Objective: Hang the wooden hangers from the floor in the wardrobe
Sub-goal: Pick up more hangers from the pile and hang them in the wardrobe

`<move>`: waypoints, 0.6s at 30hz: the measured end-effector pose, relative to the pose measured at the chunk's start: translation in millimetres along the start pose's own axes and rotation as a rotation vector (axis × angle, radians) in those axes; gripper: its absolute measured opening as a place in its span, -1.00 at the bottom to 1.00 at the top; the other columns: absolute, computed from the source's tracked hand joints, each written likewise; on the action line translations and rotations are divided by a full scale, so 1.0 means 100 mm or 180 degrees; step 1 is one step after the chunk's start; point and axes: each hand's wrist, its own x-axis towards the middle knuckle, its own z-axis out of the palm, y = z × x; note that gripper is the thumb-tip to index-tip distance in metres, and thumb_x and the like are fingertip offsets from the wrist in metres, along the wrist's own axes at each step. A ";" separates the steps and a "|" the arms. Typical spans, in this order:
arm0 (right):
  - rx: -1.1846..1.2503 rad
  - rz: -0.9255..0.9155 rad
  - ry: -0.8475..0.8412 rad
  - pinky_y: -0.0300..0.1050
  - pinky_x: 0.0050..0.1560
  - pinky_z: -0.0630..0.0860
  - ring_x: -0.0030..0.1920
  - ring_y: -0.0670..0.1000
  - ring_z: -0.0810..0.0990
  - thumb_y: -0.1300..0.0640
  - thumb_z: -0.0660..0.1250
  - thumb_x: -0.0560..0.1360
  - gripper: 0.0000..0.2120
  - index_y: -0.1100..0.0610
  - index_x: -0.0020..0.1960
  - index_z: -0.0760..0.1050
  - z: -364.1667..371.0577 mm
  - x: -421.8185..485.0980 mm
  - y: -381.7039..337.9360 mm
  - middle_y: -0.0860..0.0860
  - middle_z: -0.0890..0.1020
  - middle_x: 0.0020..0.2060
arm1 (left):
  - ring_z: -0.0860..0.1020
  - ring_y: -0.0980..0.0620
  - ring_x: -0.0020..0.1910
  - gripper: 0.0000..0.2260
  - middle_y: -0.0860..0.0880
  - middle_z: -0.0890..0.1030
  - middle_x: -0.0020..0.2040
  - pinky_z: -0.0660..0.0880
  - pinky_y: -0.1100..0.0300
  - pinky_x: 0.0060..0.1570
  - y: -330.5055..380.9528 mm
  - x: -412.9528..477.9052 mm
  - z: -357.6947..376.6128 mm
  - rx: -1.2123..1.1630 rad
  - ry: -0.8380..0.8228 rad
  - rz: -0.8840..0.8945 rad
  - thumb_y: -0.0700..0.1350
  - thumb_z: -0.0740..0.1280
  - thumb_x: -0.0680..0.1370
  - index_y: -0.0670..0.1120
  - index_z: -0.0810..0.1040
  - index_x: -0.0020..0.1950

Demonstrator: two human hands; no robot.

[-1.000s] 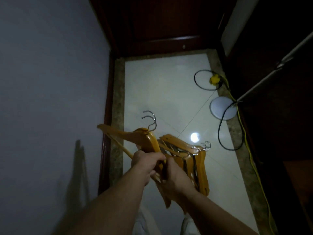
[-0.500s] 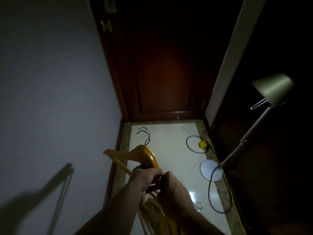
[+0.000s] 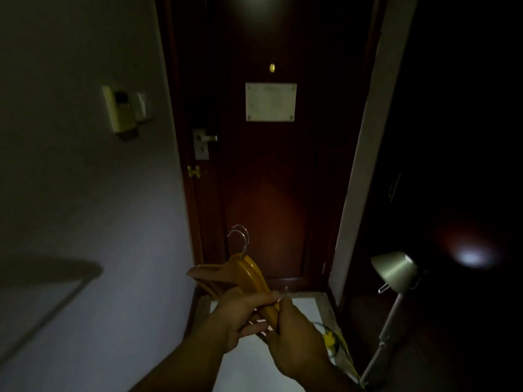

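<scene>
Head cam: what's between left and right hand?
The wooden hangers: their lower end runs down between the left hand and right hand, both gripping it. Nothing else shows in that gap, head view.

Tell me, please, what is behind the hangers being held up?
The dark door is behind the hangers, with pale floor at its foot. The left hand and right hand cover the hangers' lower ends.

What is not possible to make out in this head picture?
Head view:
1. Lower parts of the wooden hangers: hidden by the left hand and right hand; their number is unclear.
2. Text on the door sign: too blurred.
3. Dark space at right: too dark to show any rail.
</scene>
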 end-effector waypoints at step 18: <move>-0.0374 -0.0078 0.0960 -0.07 -0.02 0.61 -0.15 -0.09 0.59 -0.01 0.31 0.52 -0.78 -0.10 0.07 0.28 -2.16 -0.55 -1.28 -0.10 0.52 -0.13 | 0.58 0.11 -0.24 -0.82 0.02 0.62 -0.16 0.47 0.23 -0.30 2.22 -1.12 -0.02 0.2638 0.0848 0.2121 -0.07 0.53 0.43 -0.02 0.54 -0.12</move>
